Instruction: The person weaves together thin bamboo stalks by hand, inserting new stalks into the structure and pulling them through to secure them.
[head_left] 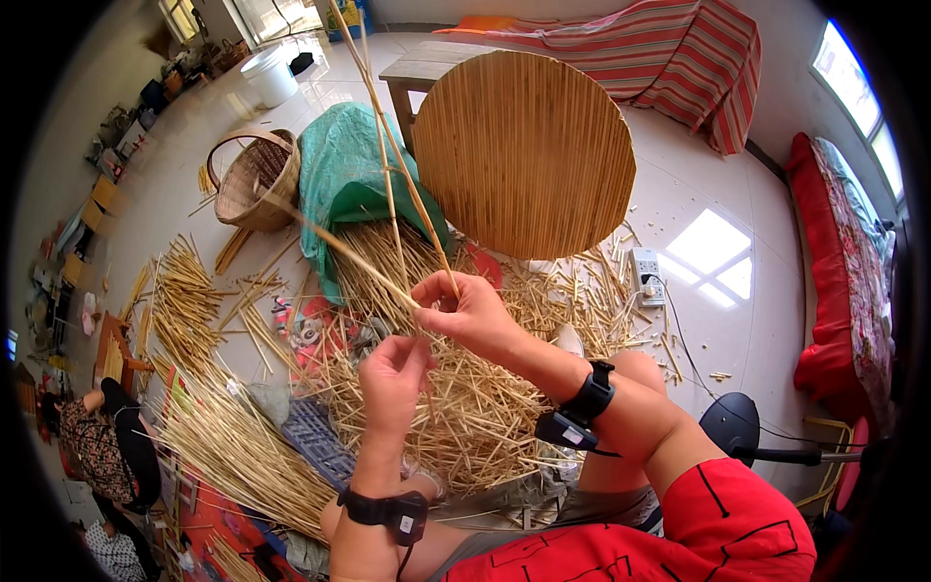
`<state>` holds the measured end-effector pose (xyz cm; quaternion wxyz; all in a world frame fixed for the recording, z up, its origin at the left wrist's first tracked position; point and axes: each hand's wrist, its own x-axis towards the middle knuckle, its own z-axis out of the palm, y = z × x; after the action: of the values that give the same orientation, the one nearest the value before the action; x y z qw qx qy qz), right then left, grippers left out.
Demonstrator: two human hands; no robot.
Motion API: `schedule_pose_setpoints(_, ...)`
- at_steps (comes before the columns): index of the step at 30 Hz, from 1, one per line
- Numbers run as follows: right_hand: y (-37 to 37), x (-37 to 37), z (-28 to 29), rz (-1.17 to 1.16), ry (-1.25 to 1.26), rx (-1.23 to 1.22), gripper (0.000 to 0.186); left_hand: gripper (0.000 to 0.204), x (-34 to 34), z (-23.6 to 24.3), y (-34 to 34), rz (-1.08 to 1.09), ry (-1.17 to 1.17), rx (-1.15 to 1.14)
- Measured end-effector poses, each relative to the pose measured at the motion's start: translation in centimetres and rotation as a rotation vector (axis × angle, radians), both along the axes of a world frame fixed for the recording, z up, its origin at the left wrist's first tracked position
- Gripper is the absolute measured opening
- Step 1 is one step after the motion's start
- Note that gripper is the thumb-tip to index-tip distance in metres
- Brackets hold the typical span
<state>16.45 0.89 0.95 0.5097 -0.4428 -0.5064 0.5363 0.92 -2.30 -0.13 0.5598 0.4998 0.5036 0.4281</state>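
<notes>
My right hand (467, 312) is closed around long straw stalks (390, 167) that rise up and away past the round panel. One more stalk (361, 264), smeared by motion, slants from its fingertips toward the basket. Just below and to the left, my left hand (392, 380) is pinched, thumb against fingers, near the lower end of the stalks. What it grips is too blurred to make out. Beneath both hands lies a heap of cut straw pieces (475, 417). A bundle of long stalks (238, 436) rests to the left.
A round slatted panel (524, 155) leans by a wooden bench (427, 63). Left of it are a green sack (339, 145) of stalks and a wicker basket (238, 199). A power strip (647, 276) with a cord lies at right. Other people (97, 441) sit at far left.
</notes>
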Motion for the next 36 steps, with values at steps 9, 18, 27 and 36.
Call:
schedule_pose_setpoints(9,0.5,0.3,-0.6,-0.053,0.011,0.012,0.023,0.011,0.0,-1.3,0.2,0.011,0.194,0.129)
schedule_pose_setpoints(18,-0.2,0.3,-0.6,0.174,-0.038,-0.057,0.019,0.017,-0.1,0.9,0.8,0.104,-0.343,0.031)
schedule_pose_setpoints(27,-0.3,-0.6,-1.2,0.137,-0.095,-0.032,0.022,0.019,-1.2,-0.1,1.2,0.160,-0.097,0.101)
schedule_pose_setpoints(36,0.7,0.3,-1.0,-0.206,-0.034,0.078,0.019,0.018,-2.1,-0.3,1.5,-0.024,-0.126,0.022)
